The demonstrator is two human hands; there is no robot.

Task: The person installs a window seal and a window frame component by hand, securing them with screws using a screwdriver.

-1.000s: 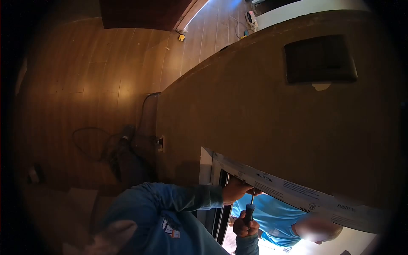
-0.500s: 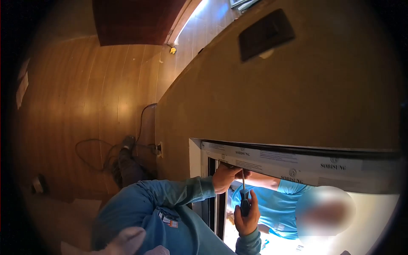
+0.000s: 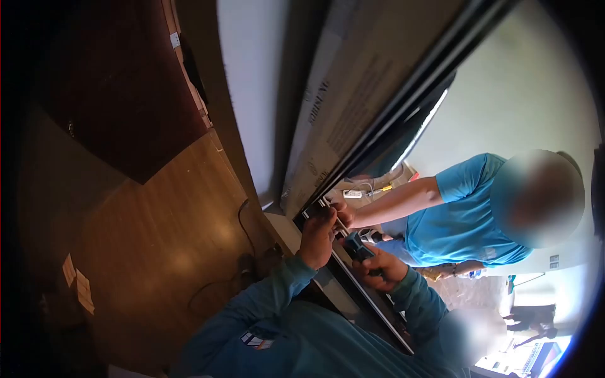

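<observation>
My right hand grips the dark handle of a screwdriver, its shaft pointing up at the corner of a window frame wrapped in printed protective film. My left hand is raised to that same corner, fingers pressed on the frame beside the screwdriver tip. Both my sleeves are teal. On the other side of the frame a person in a blue shirt reaches one hand to the same corner.
A wooden floor with a black cable lies below on the left. A dark wooden door stands at the upper left. Papers lie on the floor. A white power strip lies beyond the frame.
The view has swung sharply, so the frame now runs steeply up the picture. My hands stay at the frame corner with the screwdriver; the other person's arm now shows plainly.
</observation>
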